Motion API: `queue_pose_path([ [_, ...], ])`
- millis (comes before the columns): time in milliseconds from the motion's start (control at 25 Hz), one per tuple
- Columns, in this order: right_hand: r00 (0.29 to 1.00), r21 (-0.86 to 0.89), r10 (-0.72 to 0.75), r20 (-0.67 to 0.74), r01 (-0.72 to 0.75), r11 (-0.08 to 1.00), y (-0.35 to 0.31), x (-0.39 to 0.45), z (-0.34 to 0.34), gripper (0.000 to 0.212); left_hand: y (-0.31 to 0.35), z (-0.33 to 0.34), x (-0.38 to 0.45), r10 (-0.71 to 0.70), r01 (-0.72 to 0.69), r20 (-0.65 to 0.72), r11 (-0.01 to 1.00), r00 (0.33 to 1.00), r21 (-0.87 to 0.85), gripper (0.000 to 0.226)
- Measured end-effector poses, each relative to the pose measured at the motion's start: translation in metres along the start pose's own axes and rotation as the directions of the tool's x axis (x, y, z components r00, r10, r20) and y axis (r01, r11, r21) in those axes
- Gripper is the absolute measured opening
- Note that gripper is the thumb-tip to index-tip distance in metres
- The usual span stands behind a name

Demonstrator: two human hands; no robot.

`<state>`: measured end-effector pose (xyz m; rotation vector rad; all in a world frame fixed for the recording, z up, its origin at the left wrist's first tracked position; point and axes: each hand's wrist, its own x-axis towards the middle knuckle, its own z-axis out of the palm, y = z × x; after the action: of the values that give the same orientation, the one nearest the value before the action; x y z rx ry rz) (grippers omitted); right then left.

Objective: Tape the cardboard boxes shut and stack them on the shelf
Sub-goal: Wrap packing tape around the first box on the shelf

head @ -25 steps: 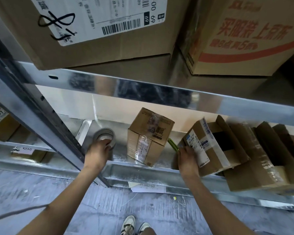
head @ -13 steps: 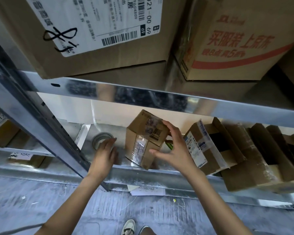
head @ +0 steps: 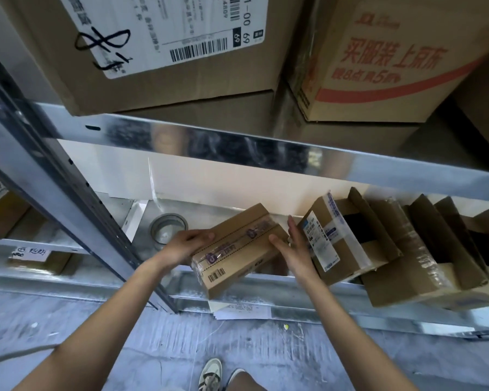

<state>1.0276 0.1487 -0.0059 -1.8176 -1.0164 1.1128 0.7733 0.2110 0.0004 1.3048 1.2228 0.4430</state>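
A small taped cardboard box (head: 239, 249) with a barcode sticker is tilted over the front lip of the lower metal shelf (head: 266, 301). My left hand (head: 185, 245) grips its left end, fingers curled over the top edge. My right hand (head: 292, 248) presses flat against its right end, fingers straight. A roll of clear tape (head: 168, 228) lies on the shelf just left of my left hand. To the right, an open box with a shipping label (head: 339, 244) leans on larger open boxes (head: 424, 261).
Above, the upper shelf beam (head: 237, 148) carries big cartons, one with a white label (head: 164, 32) and one with red print (head: 390, 57). A slanted steel upright (head: 68, 198) crosses the left side. Papers (head: 242, 310) hang below the shelf lip. My shoes (head: 218, 375) stand on grey floor.
My left hand left the tape roll and took the small box. My right hand moved from the labelled open box to the small box, which tipped from upright onto its side toward me.
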Motion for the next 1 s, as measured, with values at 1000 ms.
queue_pose_path([
  [1000, 0.886, -0.782, -0.279, 0.37, 0.459, 0.421, -0.016, -0.077, 0.1, 0.095, 0.0, 0.002, 0.007, -0.065, 0.065, 0.034, 0.998, 0.997, -0.025, 0.029],
])
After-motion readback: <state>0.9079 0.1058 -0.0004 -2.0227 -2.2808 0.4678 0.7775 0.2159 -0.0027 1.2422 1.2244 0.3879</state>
